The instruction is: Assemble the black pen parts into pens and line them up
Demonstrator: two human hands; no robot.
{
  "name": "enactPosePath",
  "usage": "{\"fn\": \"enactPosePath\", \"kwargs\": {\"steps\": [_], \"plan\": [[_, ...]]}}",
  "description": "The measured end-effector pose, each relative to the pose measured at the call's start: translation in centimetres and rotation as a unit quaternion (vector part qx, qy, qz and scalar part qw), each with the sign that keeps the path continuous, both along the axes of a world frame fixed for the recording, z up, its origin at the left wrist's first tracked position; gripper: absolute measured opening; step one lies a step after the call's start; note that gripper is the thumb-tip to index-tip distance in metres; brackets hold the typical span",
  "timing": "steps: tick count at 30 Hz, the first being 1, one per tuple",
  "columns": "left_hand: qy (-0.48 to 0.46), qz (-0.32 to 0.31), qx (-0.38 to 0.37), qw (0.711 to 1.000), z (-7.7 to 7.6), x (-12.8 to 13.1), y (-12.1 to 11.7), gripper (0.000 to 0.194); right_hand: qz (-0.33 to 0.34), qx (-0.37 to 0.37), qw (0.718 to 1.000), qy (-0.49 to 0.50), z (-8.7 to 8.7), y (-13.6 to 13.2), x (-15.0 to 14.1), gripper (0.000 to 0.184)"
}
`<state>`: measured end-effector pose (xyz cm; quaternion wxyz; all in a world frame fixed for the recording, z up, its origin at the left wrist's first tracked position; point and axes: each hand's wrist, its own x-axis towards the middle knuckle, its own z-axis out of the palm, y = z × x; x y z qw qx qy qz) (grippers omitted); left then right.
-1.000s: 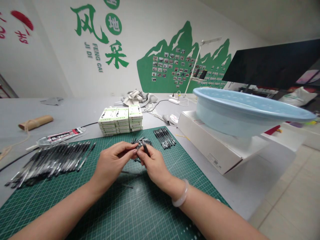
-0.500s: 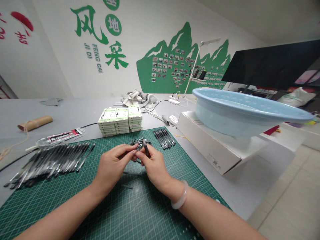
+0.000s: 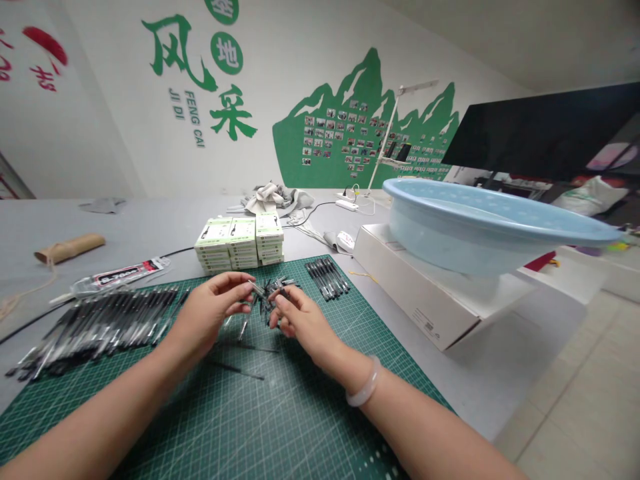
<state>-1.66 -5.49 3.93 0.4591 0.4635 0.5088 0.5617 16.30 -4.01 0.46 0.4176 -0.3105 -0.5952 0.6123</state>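
Pulled apart since a second ago: pinching a small shiny piece (image 3: 257, 288) in the left hand (image 3: 217, 303), 10 o'clock from the curled right hand (image 3: 303, 323). Can't tell right's grip, tbh.

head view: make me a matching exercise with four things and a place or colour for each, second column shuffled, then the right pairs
Things:
1. small row of pens
2. basin
3. bracelet
4. stacked small boxes

Places or colours:
a. light blue
b. white and green
c. near the far right corner of the mat
d. around the right wrist

Right pairs: 1-c, 2-a, 3-d, 4-b
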Motion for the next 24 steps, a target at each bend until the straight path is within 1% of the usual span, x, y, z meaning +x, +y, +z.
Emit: {"fn": "enactPosePath", "kwargs": {"steps": [3, 5, 7, 15, 18, 20, 24], "plan": [[-0.08, 0.021, -0.014, 0.996, 0.0, -1.1, 0.6, 0.031, 0.017, 0.006, 1.0, -0.025, 0.3, -0.1, 0.2, 0.039], [-0.094, 0.012, -0.015, 0.995, -0.1, -1.3, 0.7, 0.03, 0.025, 0.026, 0.999, -0.041, 0.5, -0.2, 0.3, 0.042], [-0.089, -0.002, -0.009, 0.996, -0.2, -1.2, 0.7, 0.029, 0.029, 0.043, 0.997, -0.049, 0.6, -0.3, 0.3, 0.041], [-0.022, -0.026, 0.018, 0.999, 0.0, -0.5, 0.2, 0.026, 0.013, 0.065, 0.994, -0.085, 0.0, -0.1, 0.3, 0.035], [0.033, -0.033, 0.032, 0.998, -0.1, -0.3, 0.1, 0.025, 0.003, 0.075, 0.992, -0.097, 0.0, 0.0, 0.2, 0.028], [0.076, -0.032, 0.047, 0.996, -0.2, -0.3, 0.0, 0.025, -0.017, 0.079, 0.991, -0.109, 0.1, 0.0, 0.2, 0.023], [0.139, -0.031, 0.074, 0.987, 0.2, -0.1, -0.3, 0.024, -0.051, 0.095, 0.985, -0.136, 0.4, 0.1, 0.3, 0.016]]}}
